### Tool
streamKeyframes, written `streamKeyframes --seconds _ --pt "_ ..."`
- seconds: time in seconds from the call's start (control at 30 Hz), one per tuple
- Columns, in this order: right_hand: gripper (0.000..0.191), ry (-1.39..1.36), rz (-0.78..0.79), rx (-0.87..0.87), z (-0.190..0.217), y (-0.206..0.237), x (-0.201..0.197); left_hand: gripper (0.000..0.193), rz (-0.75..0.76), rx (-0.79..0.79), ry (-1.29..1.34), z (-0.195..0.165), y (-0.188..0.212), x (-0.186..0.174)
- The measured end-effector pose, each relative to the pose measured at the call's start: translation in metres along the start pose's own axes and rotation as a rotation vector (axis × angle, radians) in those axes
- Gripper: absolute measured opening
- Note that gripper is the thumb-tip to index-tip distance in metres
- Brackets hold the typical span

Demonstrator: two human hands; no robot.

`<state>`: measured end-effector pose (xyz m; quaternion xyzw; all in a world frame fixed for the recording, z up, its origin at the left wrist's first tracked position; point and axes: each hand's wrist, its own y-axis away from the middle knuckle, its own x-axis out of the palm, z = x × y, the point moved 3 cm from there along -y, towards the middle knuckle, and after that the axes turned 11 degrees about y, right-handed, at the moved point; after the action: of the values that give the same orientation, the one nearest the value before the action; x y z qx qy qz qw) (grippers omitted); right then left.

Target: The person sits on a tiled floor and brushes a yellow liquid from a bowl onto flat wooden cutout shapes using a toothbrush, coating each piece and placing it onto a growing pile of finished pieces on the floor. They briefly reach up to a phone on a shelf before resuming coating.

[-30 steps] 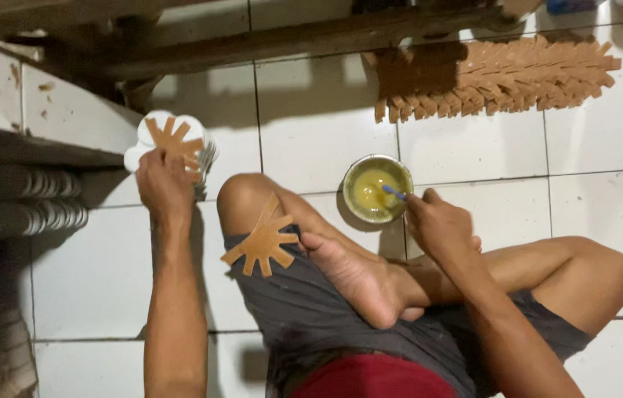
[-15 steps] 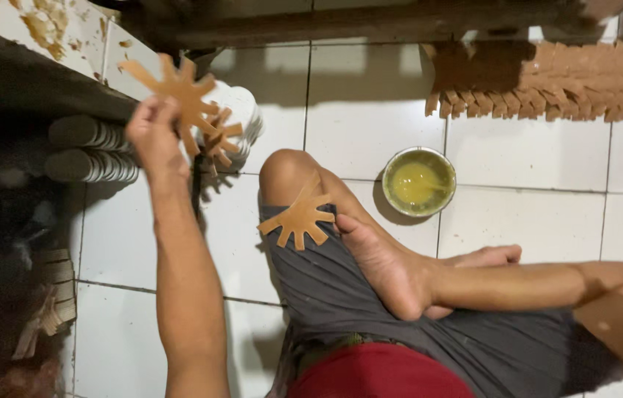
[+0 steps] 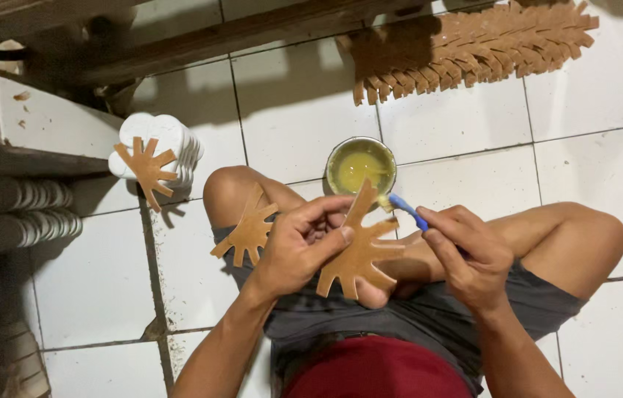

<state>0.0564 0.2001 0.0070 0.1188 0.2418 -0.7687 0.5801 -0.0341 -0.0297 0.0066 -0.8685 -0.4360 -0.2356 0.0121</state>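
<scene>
The left hand (image 3: 298,247) pinches a flat brown star-shaped wooden cutout (image 3: 359,250) between thumb and fingers, holding it above the lap. The right hand (image 3: 466,250) has its grip pressed around a small blue-handled brush (image 3: 406,210), whose tip touches the cutout's upper edge, just below a round metal bowl of yellow glue (image 3: 360,166) on the white tiled floor (image 3: 459,125). A second brown cutout (image 3: 249,232) rests on the knee.
</scene>
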Motion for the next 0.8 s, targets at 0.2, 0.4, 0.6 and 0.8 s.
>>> streamKeyframes --seconds 0.2,0.4,0.6,0.8 --pt "0.029 0.049 -0.005 -0.022 0.007 -0.007 0.001 0.042 0.037 -0.018 -0.001 0.003 -0.002 0.008" --pt "0.026 0.083 0.003 0.012 -0.003 0.005 -0.002 0.042 0.044 -0.025 0.026 0.008 -0.003 0.007" --pt "0.025 -0.048 -0.042 0.001 -0.007 0.007 -0.009 0.046 0.101 0.018 -0.053 0.008 -0.004 0.010" --pt "0.024 -0.043 -0.117 0.325 -0.032 0.001 -0.015 0.044 0.069 0.015 0.056 0.004 -0.005 0.009"
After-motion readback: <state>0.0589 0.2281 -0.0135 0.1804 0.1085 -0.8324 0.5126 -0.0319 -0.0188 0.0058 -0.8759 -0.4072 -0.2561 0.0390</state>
